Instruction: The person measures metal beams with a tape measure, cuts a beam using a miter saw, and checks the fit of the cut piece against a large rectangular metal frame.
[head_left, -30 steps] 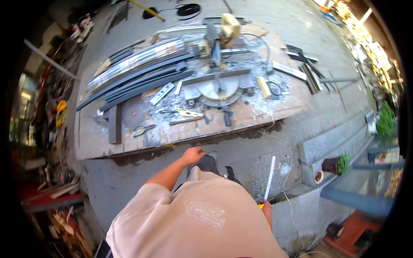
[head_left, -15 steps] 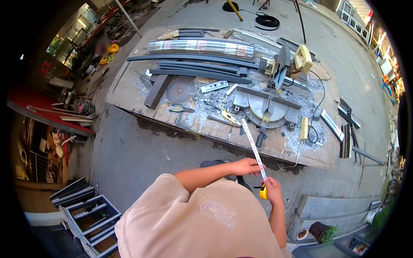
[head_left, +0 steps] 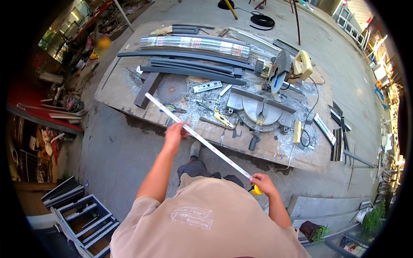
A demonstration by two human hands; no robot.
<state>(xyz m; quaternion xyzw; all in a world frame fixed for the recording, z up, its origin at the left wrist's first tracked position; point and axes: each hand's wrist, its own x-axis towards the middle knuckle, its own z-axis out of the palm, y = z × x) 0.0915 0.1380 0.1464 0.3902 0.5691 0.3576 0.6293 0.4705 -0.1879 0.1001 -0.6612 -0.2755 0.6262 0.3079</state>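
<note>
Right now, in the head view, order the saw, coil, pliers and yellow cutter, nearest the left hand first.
From the left hand:
1. Pliers, just ahead.
2. Yellow cutter, ahead and right.
3. Saw, farther right.
4. Coil, on the ground past the table.

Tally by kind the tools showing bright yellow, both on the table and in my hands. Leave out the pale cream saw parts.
Tape measure: 1
Pliers: 1
Utility knife, by its look: 1
Total: 3
</note>
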